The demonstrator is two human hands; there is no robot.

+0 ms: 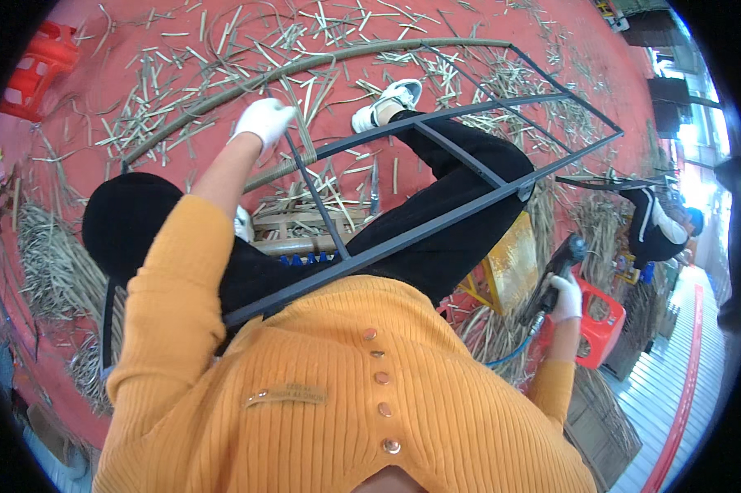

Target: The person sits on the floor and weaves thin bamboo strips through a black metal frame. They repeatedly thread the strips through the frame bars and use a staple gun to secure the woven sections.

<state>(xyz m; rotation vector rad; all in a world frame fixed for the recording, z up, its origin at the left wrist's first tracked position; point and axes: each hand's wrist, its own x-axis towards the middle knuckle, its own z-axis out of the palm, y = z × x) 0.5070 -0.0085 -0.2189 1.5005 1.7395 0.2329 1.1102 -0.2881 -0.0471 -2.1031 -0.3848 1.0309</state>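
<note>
A dark metal frame (461, 215) lies across my lap and legs. Part of one of its inner bars is wrapped in rattan, and a loose rattan strip (302, 123) rises from the end of that wrapping. My left hand (264, 123), in a white glove, is closed beside the wrapped bar with the strip at its fingers. Out to the right, my right hand (566, 297), also gloved in white, grips a dark air nail gun (561, 261) with a blue hose (514, 353) at its lower end. The tool is held apart from the frame.
Cut rattan pieces (165, 90) litter the red floor. A yellow stool (510, 263) and a red plastic stool (602, 324) stand at the right; another red plastic stool (46, 70) is far left. Rattan bundles (54, 259) lie at the left. Another person (658, 226) sits at the right.
</note>
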